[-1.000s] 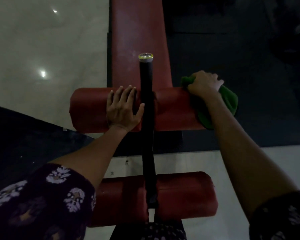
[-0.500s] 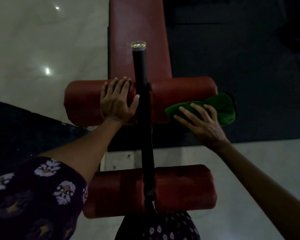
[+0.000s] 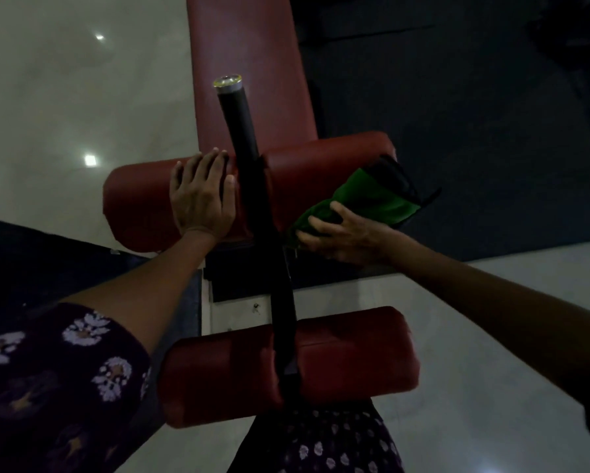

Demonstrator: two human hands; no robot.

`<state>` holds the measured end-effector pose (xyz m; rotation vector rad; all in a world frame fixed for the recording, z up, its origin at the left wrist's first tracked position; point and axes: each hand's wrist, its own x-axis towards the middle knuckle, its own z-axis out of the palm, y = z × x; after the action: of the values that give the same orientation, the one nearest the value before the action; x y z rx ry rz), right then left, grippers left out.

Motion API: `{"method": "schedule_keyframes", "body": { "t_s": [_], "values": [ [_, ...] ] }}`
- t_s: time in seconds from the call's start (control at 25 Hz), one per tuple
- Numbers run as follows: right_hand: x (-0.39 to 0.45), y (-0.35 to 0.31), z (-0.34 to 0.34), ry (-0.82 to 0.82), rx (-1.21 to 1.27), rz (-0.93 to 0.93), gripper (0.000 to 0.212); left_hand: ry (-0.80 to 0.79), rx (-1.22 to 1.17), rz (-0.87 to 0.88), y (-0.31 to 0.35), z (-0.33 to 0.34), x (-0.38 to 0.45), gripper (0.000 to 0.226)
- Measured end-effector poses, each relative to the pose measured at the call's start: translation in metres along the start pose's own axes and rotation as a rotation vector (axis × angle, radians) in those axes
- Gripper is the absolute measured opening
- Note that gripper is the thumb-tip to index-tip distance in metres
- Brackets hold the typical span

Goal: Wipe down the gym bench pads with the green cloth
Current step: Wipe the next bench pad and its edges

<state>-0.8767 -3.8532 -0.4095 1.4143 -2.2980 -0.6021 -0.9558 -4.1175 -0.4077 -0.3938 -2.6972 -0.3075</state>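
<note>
Setting: dim gym floor, pale polished tiles (image 3: 65, 107) on the left side, dark rubber matting (image 3: 474, 131) beyond the bench on the right.
Bench: long red back pad (image 3: 249, 63) runs away from you; a black post (image 3: 239, 121) with a metal cap rises between the two halves of the upper roller pad (image 3: 320, 165); the lower roller pad (image 3: 351, 363) lies nearest your body.
Left hand (image 3: 201, 196): you lay it flat on the left half of the upper roller, fingers straight and close together, thumb beside the post; it steadies the pad and holds nothing.
Right hand (image 3: 344, 237): your fingers curl round the near edge of the green cloth (image 3: 372, 196), gripping it at the lower front of the right half of the upper roller.
Cloth position: bunched against the right end of the upper roller, its far part draped over the roller's outer end, where a dark fold shows.
Handling, judged: the cloth looks soft, light and limp, so it will fold and slip under the palm unless you gather a good wad of it; take it by the bunched middle, not a corner.
Pads, judged: smooth vinyl over foam, yielding under pressure and likely slick, so press firmly and follow the curve.
Progress, judged: you are on the upper roller; which pads are already wiped cannot be told.
</note>
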Motion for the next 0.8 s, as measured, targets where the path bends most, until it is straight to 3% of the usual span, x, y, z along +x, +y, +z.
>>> {"method": "schedule_keyframes", "body": {
  "t_s": [0.08, 0.12, 0.28, 0.32, 0.48, 0.52, 0.64, 0.72, 0.8],
  "values": [
    [-0.007, 0.023, -0.004, 0.025, 0.026, 0.044, 0.041, 0.000, 0.006, 0.004, 0.001, 0.001, 0.000, 0.047],
    [-0.009, 0.034, -0.007, 0.030, 0.062, 0.153, 0.040, -0.005, 0.007, -0.002, 0.001, 0.002, 0.001, 0.048],
    [0.024, 0.026, -0.027, 0.037, 0.400, 1.007, 0.061, 0.004, 0.032, 0.005, -0.002, 0.003, 0.001, 0.048],
    [0.043, 0.016, -0.031, 0.019, 0.459, 1.060, 0.061, 0.014, 0.041, 0.012, -0.002, 0.003, 0.000, 0.047],
    [0.065, 0.027, -0.039, -0.103, 0.521, 0.841, 0.058, 0.029, 0.034, 0.017, -0.002, 0.003, 0.001, 0.046],
    [0.053, 0.041, -0.040, -0.166, 0.550, 0.903, 0.057, 0.024, 0.029, 0.014, -0.002, 0.003, 0.001, 0.046],
    [0.007, 0.083, -0.036, -0.331, 0.647, 1.323, 0.056, 0.028, 0.025, 0.023, -0.002, 0.003, -0.001, 0.047],
    [-0.008, 0.090, -0.036, -0.288, 0.774, 1.530, 0.055, 0.030, 0.024, 0.025, -0.001, 0.003, 0.000, 0.047],
    [0.001, 0.067, -0.034, -0.165, 0.729, 1.607, 0.058, 0.029, 0.015, 0.015, 0.000, 0.003, 0.001, 0.046]
  ]
}}
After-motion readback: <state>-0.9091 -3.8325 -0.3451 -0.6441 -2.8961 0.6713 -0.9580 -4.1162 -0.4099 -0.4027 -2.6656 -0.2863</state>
